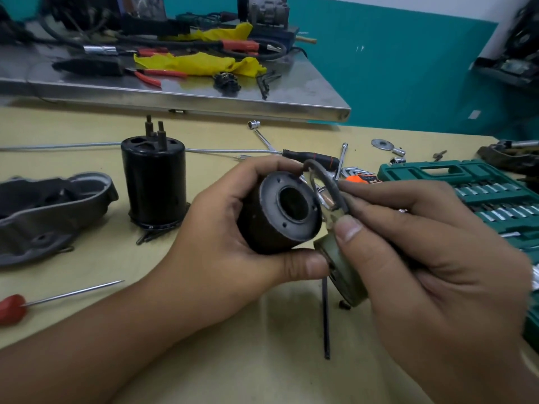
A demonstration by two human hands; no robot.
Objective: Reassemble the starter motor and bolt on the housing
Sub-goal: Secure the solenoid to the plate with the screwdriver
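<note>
My left hand (221, 228) grips a short dark cylinder with a round hole in its face, the solenoid body (280, 214), above the yellow table. A dark wire (326, 176) arches from its top edge. My right hand (423, 249) pinches that wire and a greenish round cap (341, 269) that sits just right of the cylinder. The black motor body (154, 182) stands upright to the left, two studs on top. Farther left lies the grey cast housing (52, 211).
A red-handled screwdriver (43, 300) lies at the near left. A thin black rod (326, 319) lies under my hands. A green socket set case (472, 199) lies open at the right, loose sockets and a washer (382, 144) behind it. A steel bench (204, 94) with pliers and yellow rags stands beyond.
</note>
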